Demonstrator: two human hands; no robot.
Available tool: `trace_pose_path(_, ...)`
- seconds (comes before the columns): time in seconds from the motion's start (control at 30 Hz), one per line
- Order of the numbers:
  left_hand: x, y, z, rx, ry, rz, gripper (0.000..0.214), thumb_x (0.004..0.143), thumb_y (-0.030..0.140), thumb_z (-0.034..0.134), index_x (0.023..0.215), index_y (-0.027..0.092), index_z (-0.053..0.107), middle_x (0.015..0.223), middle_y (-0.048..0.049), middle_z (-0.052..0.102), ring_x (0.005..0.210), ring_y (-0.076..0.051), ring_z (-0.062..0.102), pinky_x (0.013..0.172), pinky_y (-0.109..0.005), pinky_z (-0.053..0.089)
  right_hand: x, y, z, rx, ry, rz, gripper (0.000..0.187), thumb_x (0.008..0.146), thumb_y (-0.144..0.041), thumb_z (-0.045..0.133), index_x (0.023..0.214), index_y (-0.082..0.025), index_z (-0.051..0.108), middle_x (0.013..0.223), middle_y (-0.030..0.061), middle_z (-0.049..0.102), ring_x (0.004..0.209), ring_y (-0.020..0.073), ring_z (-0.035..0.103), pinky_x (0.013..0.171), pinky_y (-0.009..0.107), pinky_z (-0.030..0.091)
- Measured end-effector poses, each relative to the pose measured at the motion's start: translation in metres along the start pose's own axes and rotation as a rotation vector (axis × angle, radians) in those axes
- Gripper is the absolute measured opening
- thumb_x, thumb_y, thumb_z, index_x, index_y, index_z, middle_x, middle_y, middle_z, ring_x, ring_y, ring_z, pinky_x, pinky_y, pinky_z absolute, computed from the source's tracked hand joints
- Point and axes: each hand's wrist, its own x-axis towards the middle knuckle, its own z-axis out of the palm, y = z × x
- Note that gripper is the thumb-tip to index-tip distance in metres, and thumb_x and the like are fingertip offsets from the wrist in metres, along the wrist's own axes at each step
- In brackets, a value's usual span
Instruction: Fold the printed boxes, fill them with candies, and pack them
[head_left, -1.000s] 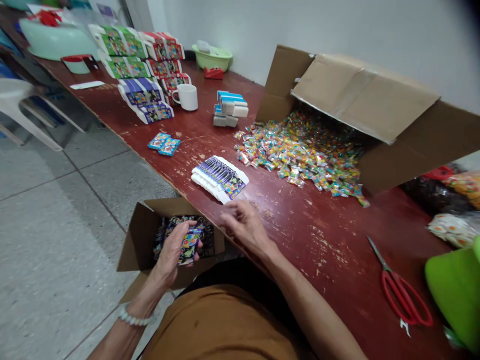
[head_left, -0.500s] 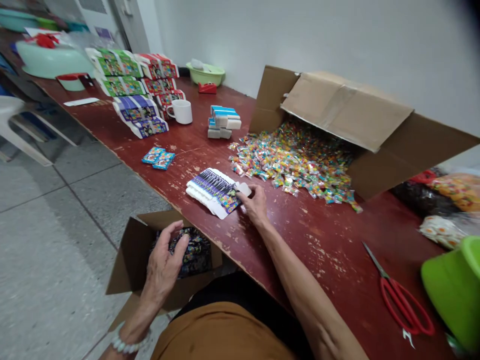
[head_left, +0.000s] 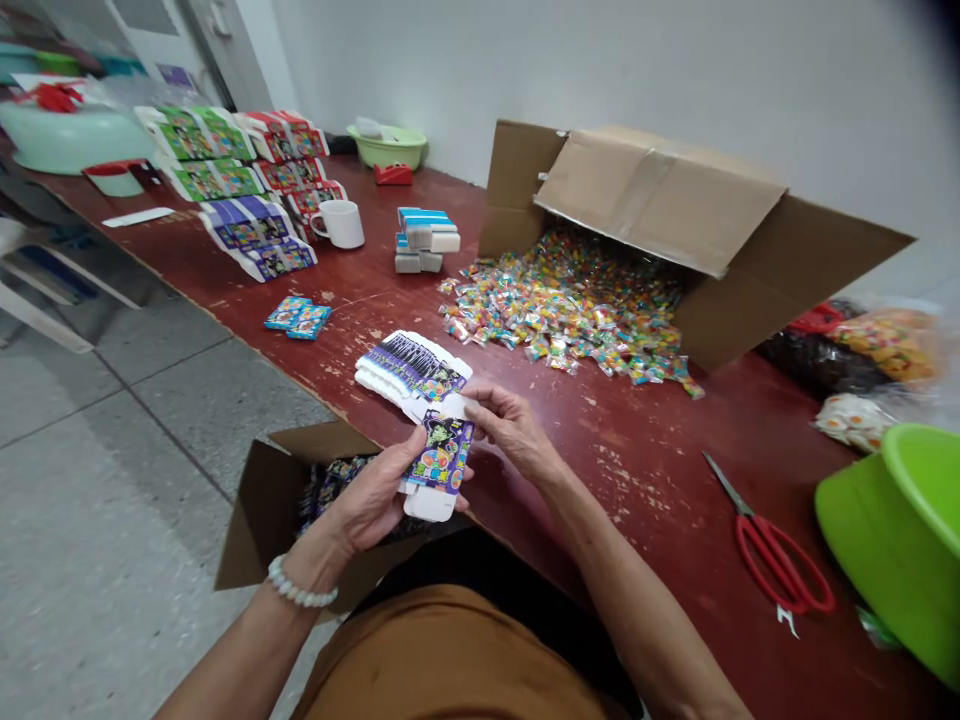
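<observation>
A small purple printed candy box (head_left: 441, 455) is held over the table's front edge, its white end flaps sticking out. My left hand (head_left: 382, 490) grips it from the left, with the thumb on its face and fingers behind. At its upper end the fingers of my right hand (head_left: 510, 425) pinch the white flap. Just beyond lies a fanned stack of flat purple boxes (head_left: 405, 362) on the red table. Below the table edge stands an open cardboard carton (head_left: 259, 510) with dark wrapped pieces inside, partly hidden by my left arm.
A large carton (head_left: 660, 190) on its side spills wrapped candies (head_left: 555, 310) over the table. Red-handled scissors (head_left: 780, 560) and a green tub (head_left: 892, 540) lie right. Bundled boxes (head_left: 255, 235), a white mug (head_left: 341, 224), blue-and-white bundles (head_left: 426, 238) and blue packets (head_left: 298, 316) are left.
My right hand has drawn one purple box off the stack and towards me. My left hand has come up from over the lower carton and closed on that box. The view has shifted slightly.
</observation>
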Motion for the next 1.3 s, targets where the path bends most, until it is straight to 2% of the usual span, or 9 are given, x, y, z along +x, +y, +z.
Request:
trace_pose_path(0.13,0.01,0.001,0.003,0.048,0.11,0.105,0.044,0.097,0.046,0.055,0.104,0.006,0.073,0.083,-0.016,0.08,0.057,-0.021,0.072,0.056,-0.032,0.06,0.004,0.006,-0.01,-0.017,0.107,0.016,0.036,0.071,-0.038,0.077,0.101,-0.017,0.074,0.076,-0.0002,0.069,0.055,0.0086,0.052,0.053,0.022,0.043)
trace_pose_path(0.37,0.024,0.008,0.003,0.042,0.159,0.204,0.036,0.076,0.037,0.081,0.093,0.006,0.077,0.086,-0.0154,0.08,0.066,-0.022,0.072,0.064,-0.032,0.061,0.016,0.018,-0.015,0.003,0.17,-0.042,0.031,0.073,-0.042,0.075,0.092,-0.018,0.073,0.084,0.0023,0.073,0.065,0.012,0.059,0.061,0.024,0.049)
trace_pose_path(0.53,0.027,0.011,-0.015,0.044,0.331,0.403,0.045,0.063,0.051,0.086,0.082,0.012,0.074,0.063,-0.0028,0.075,0.049,-0.016,0.065,0.05,-0.025,0.055,0.032,0.022,-0.028,-0.084,0.216,-0.008,0.036,0.077,-0.049,0.069,0.095,-0.017,0.069,0.085,0.0038,0.071,0.066,0.0135,0.06,0.056,0.023,0.046)
trace_pose_path(0.7,0.008,0.017,-0.029,0.185,0.496,0.567,0.051,0.059,0.06,0.085,0.079,0.015,0.072,0.057,0.0023,0.07,0.044,-0.012,0.059,0.044,-0.02,0.047,0.043,0.013,-0.029,-0.266,0.384,-0.066,0.038,0.076,-0.041,0.074,0.107,-0.02,0.067,0.114,0.0084,0.069,0.102,0.0231,0.062,0.087,0.038,0.051)
trace_pose_path(0.77,-0.002,0.014,-0.024,0.316,0.521,0.59,0.05,0.065,0.061,0.082,0.08,0.014,0.073,0.061,0.0015,0.071,0.048,-0.012,0.059,0.045,-0.019,0.045,0.038,0.01,-0.013,-0.326,0.325,-0.128,0.043,0.074,-0.039,0.077,0.112,-0.021,0.066,0.117,0.0079,0.067,0.107,0.0237,0.06,0.092,0.04,0.049)
trace_pose_path(0.87,-0.014,0.004,-0.009,0.271,0.331,0.402,0.045,0.071,0.056,0.08,0.089,0.016,0.073,0.069,-0.001,0.074,0.052,-0.013,0.063,0.051,-0.021,0.049,0.018,0.008,0.019,-0.093,0.015,-0.092,0.037,0.08,-0.043,0.072,0.108,-0.019,0.066,0.095,0.0044,0.071,0.083,0.0178,0.063,0.077,0.032,0.052)
trace_pose_path(0.97,-0.023,-0.004,0.001,0.044,-0.03,0.066,0.048,0.075,0.055,0.077,0.1,0.014,0.074,0.085,-0.01,0.079,0.069,-0.023,0.074,0.071,-0.034,0.059,-0.004,0.003,0.038,0.107,-0.119,0.004,0.03,0.084,-0.045,0.07,0.1,-0.02,0.066,0.082,0.0006,0.068,0.066,0.0122,0.06,0.061,0.024,0.049)
trace_pose_path(1.07,-0.029,-0.01,0.002,-0.022,-0.253,-0.033,0.045,0.072,0.049,0.081,0.097,0.012,0.076,0.087,-0.0141,0.079,0.077,-0.029,0.076,0.077,-0.039,0.06,-0.021,-0.007,0.039,0.192,-0.252,0.067,0.031,0.087,-0.047,0.069,0.104,-0.021,0.065,0.079,-0.0005,0.067,0.054,0.0084,0.055,0.048,0.019,0.043)
trace_pose_path(1.3,-0.036,-0.008,0.013,0.136,-0.104,0.153,0.044,0.06,0.044,0.091,0.087,0.013,0.073,0.074,-0.0083,0.076,0.064,-0.021,0.072,0.059,-0.028,0.059,-0.04,-0.025,0.037,0.304,-0.341,0.107,0.046,0.087,-0.043,0.072,0.126,-0.026,0.054,0.086,-0.0026,0.065,0.042,0.0046,0.05,0.037,0.017,0.041)
